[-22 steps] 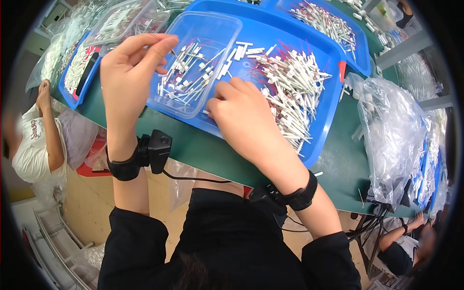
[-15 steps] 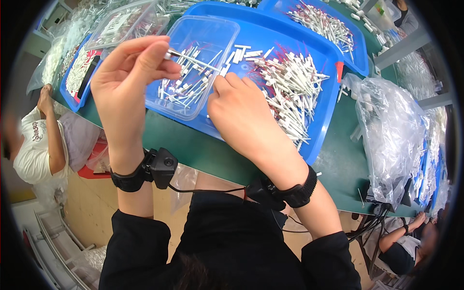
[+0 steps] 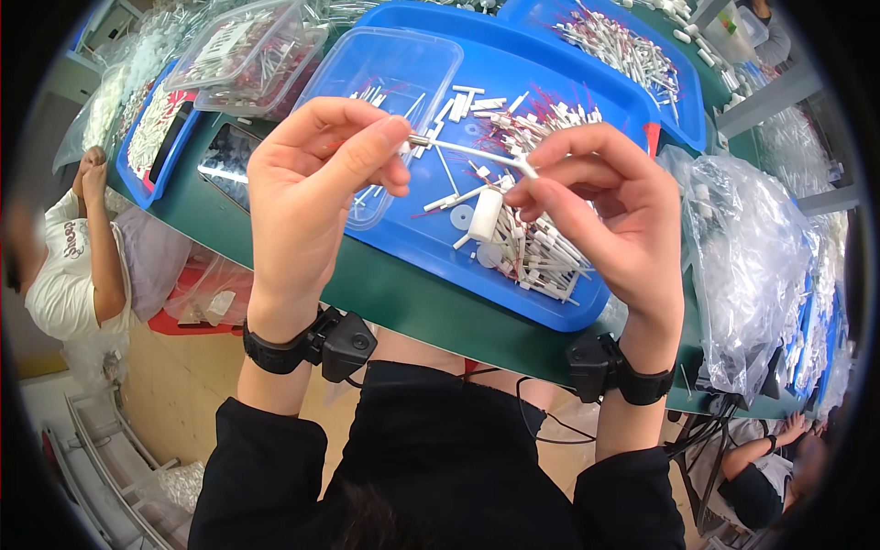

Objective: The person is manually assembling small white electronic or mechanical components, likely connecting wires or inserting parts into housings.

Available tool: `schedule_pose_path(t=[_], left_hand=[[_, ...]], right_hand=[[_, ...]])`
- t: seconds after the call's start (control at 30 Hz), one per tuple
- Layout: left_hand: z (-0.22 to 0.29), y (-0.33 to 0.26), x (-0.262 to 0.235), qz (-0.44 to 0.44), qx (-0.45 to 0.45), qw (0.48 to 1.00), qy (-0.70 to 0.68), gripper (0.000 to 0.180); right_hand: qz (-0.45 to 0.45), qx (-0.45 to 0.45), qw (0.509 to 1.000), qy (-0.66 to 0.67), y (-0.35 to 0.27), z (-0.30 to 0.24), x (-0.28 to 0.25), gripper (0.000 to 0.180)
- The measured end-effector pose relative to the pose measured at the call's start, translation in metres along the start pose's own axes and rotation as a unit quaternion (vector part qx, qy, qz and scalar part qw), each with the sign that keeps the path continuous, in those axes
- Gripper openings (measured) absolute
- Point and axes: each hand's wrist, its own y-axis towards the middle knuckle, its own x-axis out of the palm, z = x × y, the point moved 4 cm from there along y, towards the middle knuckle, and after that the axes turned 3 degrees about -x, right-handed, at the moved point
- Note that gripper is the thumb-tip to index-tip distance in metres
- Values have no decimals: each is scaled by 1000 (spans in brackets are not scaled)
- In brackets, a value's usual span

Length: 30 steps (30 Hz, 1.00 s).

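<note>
Between my hands, above the blue tray (image 3: 403, 280), stretches a thin white rod (image 3: 472, 151) with a metal end on the left. My left hand (image 3: 316, 192) pinches that metal end between thumb and fingers. At the rod's other end, a small white tip is pinched by the thumb and fingers of my right hand (image 3: 619, 206). Below lie a white cylinder (image 3: 486, 216), a translucent disc (image 3: 461, 217) and a heap of white sticks with red wires (image 3: 550, 252). A clear plastic box (image 3: 440, 69) in the tray holds more sticks, partly hidden by my left hand.
A second blue tray (image 3: 692, 101) of similar parts stands behind. Lidded clear boxes (image 3: 243, 69) and a dark phone-like slab (image 3: 227, 163) are at left. A clear plastic bag (image 3: 747, 266) lies at right. Other people sit at both sides.
My right hand has risen from the tray to the rod's free end. My left hand has moved right and slightly nearer, still holding the rod. The cylinder and disc are now visible.
</note>
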Motion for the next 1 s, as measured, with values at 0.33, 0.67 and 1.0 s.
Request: schedule_pose_path(t=[0.33, 0.67, 1.0], left_hand=[[-4, 0, 8, 17, -32, 998, 57, 11], [-14, -2, 27, -23, -43, 996, 80, 9], [1, 0, 37, -114, 177, 904, 372, 14]], right_hand=[[77, -31, 996, 30, -8, 1, -3, 17], [93, -108, 980, -142, -7, 2, 2, 14], [80, -79, 978, -173, -9, -1, 3, 7]])
